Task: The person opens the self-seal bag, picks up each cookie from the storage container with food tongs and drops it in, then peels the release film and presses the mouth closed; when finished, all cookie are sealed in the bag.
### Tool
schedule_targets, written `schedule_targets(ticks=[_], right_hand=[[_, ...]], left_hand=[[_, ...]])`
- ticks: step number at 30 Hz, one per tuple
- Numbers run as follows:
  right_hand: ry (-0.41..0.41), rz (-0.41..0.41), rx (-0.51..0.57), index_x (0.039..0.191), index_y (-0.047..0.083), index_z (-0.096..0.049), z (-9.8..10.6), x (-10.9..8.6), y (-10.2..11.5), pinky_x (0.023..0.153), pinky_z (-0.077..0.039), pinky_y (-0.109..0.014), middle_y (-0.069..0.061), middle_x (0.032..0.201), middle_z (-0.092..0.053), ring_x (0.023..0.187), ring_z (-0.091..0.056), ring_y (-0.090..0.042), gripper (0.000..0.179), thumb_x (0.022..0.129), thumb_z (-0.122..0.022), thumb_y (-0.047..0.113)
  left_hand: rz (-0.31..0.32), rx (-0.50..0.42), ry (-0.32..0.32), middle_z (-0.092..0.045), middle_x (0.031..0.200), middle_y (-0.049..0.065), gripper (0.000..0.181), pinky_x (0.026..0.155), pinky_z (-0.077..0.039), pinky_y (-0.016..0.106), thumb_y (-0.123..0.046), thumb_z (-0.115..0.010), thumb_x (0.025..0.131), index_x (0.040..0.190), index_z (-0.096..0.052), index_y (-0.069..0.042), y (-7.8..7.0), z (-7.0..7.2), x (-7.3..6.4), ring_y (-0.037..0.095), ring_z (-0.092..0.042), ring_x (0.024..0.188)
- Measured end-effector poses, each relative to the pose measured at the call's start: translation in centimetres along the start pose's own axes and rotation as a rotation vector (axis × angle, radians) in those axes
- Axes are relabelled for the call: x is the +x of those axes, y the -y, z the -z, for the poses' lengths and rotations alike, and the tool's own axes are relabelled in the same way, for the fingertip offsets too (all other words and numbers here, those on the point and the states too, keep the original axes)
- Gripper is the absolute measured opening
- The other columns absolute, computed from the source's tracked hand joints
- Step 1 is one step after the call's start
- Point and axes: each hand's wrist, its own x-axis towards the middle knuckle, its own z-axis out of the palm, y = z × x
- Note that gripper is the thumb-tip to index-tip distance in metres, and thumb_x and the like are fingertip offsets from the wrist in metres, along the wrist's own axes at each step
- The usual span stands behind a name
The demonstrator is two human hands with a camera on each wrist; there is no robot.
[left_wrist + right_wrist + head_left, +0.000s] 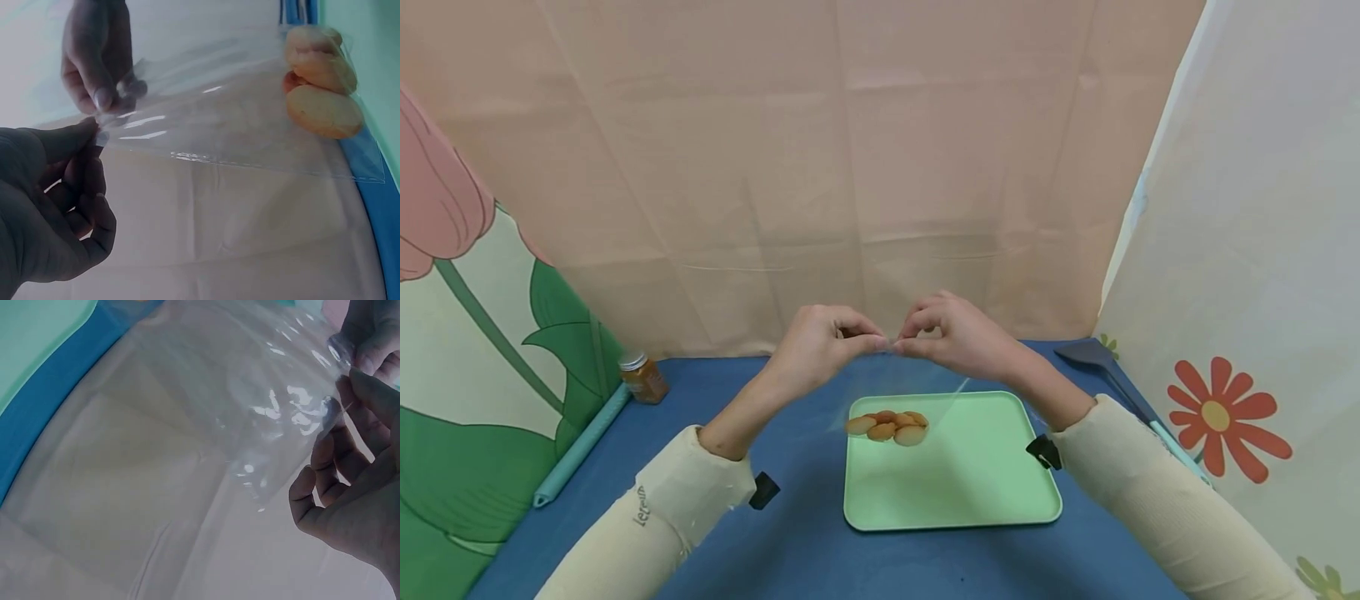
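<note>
A clear plastic bag [219,119] hangs upright from both hands, its top gathered between them. Several round golden cookies [882,432] lie at the bag's bottom, overlapping the pale green tray [977,467] in the head view. My left hand [816,346] pinches the bag's top between thumb and forefinger. From the other side my right hand [958,342] pinches the same gathered edge, the two sets of fingertips close together. In the right wrist view the plastic [262,419] fans out in shiny creases below the fingers.
The tray lies on a blue table [805,517]. At the left stand a small jar [643,379] with a metal lid and a long teal stick-like thing [582,448]. A dark spatula [1120,383] with a teal handle lies at the right, beside the flowered cloth [1232,250].
</note>
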Motion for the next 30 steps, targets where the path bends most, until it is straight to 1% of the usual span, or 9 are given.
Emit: schedule_targets(ticks=[3, 5, 9, 13, 20, 25, 28, 30], right_hand=[[-0.012, -0.01, 0.01, 0.091, 0.025, -0.079, 0.1, -0.3, -0.1, 0.079, -0.047, -0.037, 0.009, 0.095, -0.068, 0.101, -0.053, -0.02, 0.009, 0.095, -0.071, 0.026], [-0.021, -0.005, 0.009, 0.091, 0.024, -0.078, 0.1, -0.5, -0.3, 0.078, -0.047, -0.036, 0.009, 0.094, -0.068, 0.099, -0.052, -0.018, 0.01, 0.096, -0.07, 0.026], [-0.035, 0.004, 0.006, 0.09, 0.023, -0.077, 0.0, -0.8, -0.6, 0.077, -0.047, -0.036, 0.008, 0.094, -0.068, 0.097, -0.052, -0.018, 0.01, 0.096, -0.07, 0.025], [-0.044, 0.001, 0.005, 0.091, 0.022, -0.076, 0.1, -1.2, -0.9, 0.078, -0.047, -0.037, 0.007, 0.095, -0.069, 0.099, -0.052, -0.018, 0.01, 0.097, -0.069, 0.024], [-0.061, -0.025, 0.007, 0.091, 0.022, -0.075, 0.4, -1.7, -1.0, 0.08, -0.046, -0.037, 0.007, 0.093, -0.068, 0.1, -0.051, -0.019, 0.01, 0.098, -0.068, 0.025], [-0.076, -0.023, 0.002, 0.092, 0.022, -0.074, 0.8, -2.2, -1.2, 0.08, -0.046, -0.037, 0.007, 0.096, -0.068, 0.1, -0.052, -0.017, 0.01, 0.098, -0.067, 0.025], [-0.081, -0.017, 0.001, 0.091, 0.022, -0.073, 0.9, -2.4, -1.4, 0.079, -0.045, -0.036, 0.006, 0.095, -0.068, 0.099, -0.051, -0.017, 0.009, 0.098, -0.068, 0.023], [-0.08, -0.016, 0.001, 0.09, 0.021, -0.072, 0.9, -2.6, -1.5, 0.078, -0.045, -0.036, 0.006, 0.094, -0.067, 0.098, -0.051, -0.017, 0.008, 0.097, -0.068, 0.022]], left_hand=[[-0.001, -0.008, -0.012, -0.074, 0.087, -0.005, 0.006, 0.058, -0.05, 0.031, -0.023, -0.077, 0.09, 0.091, -0.081, -0.02, 0.0, 0.1, 0.0, 0.02, -0.063, 0.068], [-0.003, -0.007, -0.021, -0.074, 0.086, -0.004, 0.006, 0.056, -0.048, 0.03, -0.023, -0.077, 0.09, 0.092, -0.082, -0.019, 0.1, 0.2, 0.1, 0.022, -0.062, 0.066], [-0.011, -0.004, -0.033, -0.074, 0.086, -0.003, 0.007, 0.054, -0.046, 0.029, -0.022, -0.076, 0.091, 0.092, -0.082, -0.017, 0.2, 0.2, 0.1, 0.018, -0.059, 0.063], [-0.003, -0.023, -0.039, -0.074, 0.087, -0.002, 0.009, 0.057, -0.048, 0.03, -0.023, -0.076, 0.091, 0.093, -0.081, -0.016, 0.3, 0.3, 0.0, 0.018, -0.059, 0.065], [0.023, -0.081, -0.065, -0.075, 0.089, -0.001, 0.011, 0.059, -0.048, 0.031, -0.024, -0.075, 0.092, 0.096, -0.081, -0.016, 0.5, 0.4, -0.3, 0.023, -0.06, 0.068], [0.034, -0.124, -0.074, -0.075, 0.09, 0.003, 0.013, 0.058, -0.045, 0.028, -0.025, -0.076, 0.091, 0.097, -0.081, -0.015, 0.6, 0.6, -0.3, 0.024, -0.057, 0.068], [0.044, -0.143, -0.075, -0.075, 0.09, 0.005, 0.014, 0.058, -0.045, 0.028, -0.025, -0.077, 0.091, 0.098, -0.081, -0.013, 0.7, 0.7, -0.3, 0.024, -0.058, 0.07], [0.048, -0.145, -0.076, -0.075, 0.091, 0.004, 0.014, 0.059, -0.046, 0.028, -0.025, -0.077, 0.09, 0.098, -0.081, -0.014, 0.7, 0.8, -0.4, 0.023, -0.06, 0.071]])
